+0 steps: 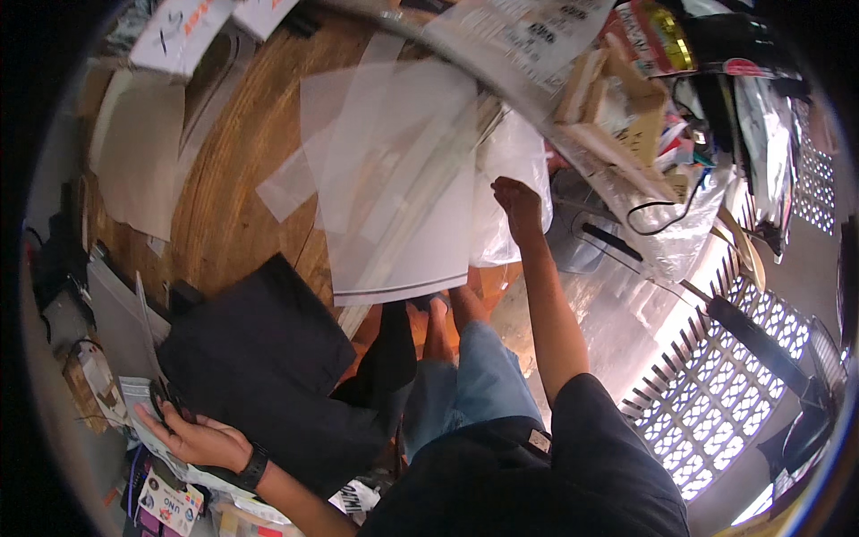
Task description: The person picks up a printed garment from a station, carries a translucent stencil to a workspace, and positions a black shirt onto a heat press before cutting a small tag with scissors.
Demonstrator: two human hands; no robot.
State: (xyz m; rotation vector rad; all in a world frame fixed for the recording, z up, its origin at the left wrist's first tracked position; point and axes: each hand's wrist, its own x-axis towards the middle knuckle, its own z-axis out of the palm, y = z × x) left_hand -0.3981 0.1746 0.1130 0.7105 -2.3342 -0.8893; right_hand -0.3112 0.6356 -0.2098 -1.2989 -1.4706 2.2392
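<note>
My left hand (201,440) is at the lower left, palm up with its fingers stretched out, beside a black cloth-like item (268,358). A small dark thing shows by its fingertips; its kind is unclear. My right hand (521,208) is raised at the centre right with its fingers curled together. It is next to a white translucent plastic bag (510,179), and whatever it may pinch is too small to make out. Left of that bag, several translucent plastic sleeves (394,179) lie overlapped on the wooden table (242,143).
Along the back right, a raised ledge (429,36) carries printed packages and a small wooden box (617,112). A brown paper-like sheet (139,152) stands at the left. Stickered items (170,506) lie at the lower left. Patterned openwork (716,385) fills the right side.
</note>
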